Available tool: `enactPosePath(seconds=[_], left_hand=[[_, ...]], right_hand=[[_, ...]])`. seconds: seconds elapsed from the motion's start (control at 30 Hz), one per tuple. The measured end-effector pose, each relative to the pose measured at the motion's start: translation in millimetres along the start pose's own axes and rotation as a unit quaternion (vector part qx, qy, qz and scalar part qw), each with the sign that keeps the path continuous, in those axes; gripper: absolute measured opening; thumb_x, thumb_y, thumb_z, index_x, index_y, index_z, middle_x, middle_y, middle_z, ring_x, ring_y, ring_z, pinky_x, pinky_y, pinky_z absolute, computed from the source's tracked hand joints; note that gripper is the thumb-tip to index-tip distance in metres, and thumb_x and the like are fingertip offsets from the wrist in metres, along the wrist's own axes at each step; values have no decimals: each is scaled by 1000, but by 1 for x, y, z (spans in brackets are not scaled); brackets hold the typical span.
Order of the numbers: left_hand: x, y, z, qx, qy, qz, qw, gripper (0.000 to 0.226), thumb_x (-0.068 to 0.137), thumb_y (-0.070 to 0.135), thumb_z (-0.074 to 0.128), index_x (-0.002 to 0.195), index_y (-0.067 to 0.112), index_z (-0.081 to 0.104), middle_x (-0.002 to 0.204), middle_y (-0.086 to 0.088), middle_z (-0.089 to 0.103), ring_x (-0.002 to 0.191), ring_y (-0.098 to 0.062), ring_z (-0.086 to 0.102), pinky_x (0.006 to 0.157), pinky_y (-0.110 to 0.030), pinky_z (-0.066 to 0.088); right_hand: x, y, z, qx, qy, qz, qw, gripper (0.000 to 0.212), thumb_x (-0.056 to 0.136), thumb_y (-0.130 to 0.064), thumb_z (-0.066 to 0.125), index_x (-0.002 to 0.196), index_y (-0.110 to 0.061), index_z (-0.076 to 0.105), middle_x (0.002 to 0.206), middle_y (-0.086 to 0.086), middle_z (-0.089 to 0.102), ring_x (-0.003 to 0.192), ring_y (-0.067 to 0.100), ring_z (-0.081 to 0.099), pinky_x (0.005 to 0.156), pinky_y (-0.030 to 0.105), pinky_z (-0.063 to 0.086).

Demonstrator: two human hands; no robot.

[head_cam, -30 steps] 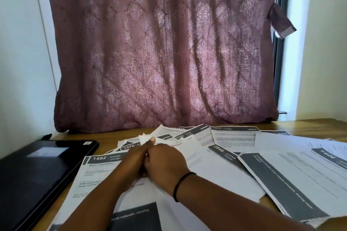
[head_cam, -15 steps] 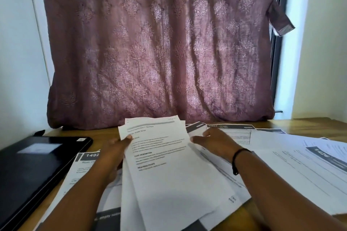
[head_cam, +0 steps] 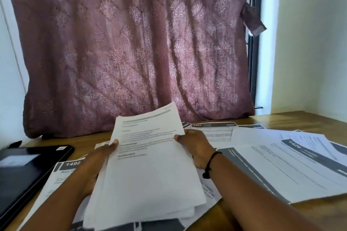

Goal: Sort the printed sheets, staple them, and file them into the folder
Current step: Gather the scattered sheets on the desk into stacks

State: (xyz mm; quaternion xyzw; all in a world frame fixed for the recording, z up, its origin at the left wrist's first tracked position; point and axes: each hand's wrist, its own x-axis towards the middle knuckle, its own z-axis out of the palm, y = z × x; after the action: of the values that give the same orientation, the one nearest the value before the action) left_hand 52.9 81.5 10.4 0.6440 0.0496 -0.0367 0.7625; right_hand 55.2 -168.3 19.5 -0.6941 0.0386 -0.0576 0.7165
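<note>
I hold a small stack of printed sheets (head_cam: 148,165) raised and tilted above the table, text side toward me. My left hand (head_cam: 105,154) grips its left edge, thumb on top. At the stack's right edge is my right hand (head_cam: 195,146), with a black band on its wrist. More printed sheets with dark headers lie spread on the wooden table: one marked 1492 (head_cam: 67,167) under my left arm, one marked 2937 (head_cam: 216,129) behind my right hand, and a large fan of sheets (head_cam: 293,163) at the right. A black folder (head_cam: 24,172) lies closed at the left.
A mauve patterned curtain (head_cam: 131,43) hangs behind the table and rests on its back edge. Bare wooden table (head_cam: 309,118) shows at the back right and at the front right corner. White walls flank both sides.
Both hands were pressed together on the spread sheets a second ago. They have since gathered a stack, moved apart to its two edges and lifted it higher off the table.
</note>
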Motion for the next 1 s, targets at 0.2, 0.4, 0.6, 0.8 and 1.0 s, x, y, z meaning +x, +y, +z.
enactPosePath(seconds=[0.2, 0.4, 0.6, 0.8, 1.0], left_hand=[[-6, -4, 18, 143, -46, 33, 988, 35, 86, -15, 52, 117, 0, 57, 110, -24, 66, 103, -44, 60, 90, -46, 46], [-1, -13, 21, 213, -48, 77, 973, 30, 87, -15, 52, 112, 2, 49, 113, -22, 56, 95, -33, 53, 67, -35, 42], [5, -22, 23, 383, -2, 164, 909, 67, 76, -12, 69, 135, 8, 44, 130, -18, 56, 113, -34, 52, 97, -44, 38], [5, -24, 39, 422, 19, 202, 884, 88, 72, -15, 72, 146, 6, 29, 140, -22, 46, 127, -42, 43, 103, -48, 31], [-23, -7, 61, 361, -20, 176, 916, 93, 69, -5, 73, 148, 9, 25, 125, -8, 47, 109, -24, 44, 91, -32, 31]], right_hand=[[-26, -5, -27, -323, -29, -5, 946, 28, 87, -39, 64, 85, -12, 62, 81, 7, 66, 71, 24, 64, 62, 29, 51], [-85, -8, -80, -662, 72, 4, 746, 65, 82, -66, 48, 129, -21, 48, 130, 7, 52, 119, 31, 49, 96, 41, 41], [-117, 12, -117, -661, 40, 68, 746, 61, 84, -69, 42, 123, -23, 53, 121, 4, 58, 110, 26, 56, 92, 43, 45], [-129, 19, -129, -644, 67, -34, 761, 34, 92, -45, 43, 109, -22, 62, 104, 1, 66, 94, 22, 60, 84, 36, 51], [-120, -13, -169, -528, 195, -77, 823, 26, 94, -30, 44, 95, -17, 67, 97, 3, 67, 81, 16, 58, 70, 26, 44]])
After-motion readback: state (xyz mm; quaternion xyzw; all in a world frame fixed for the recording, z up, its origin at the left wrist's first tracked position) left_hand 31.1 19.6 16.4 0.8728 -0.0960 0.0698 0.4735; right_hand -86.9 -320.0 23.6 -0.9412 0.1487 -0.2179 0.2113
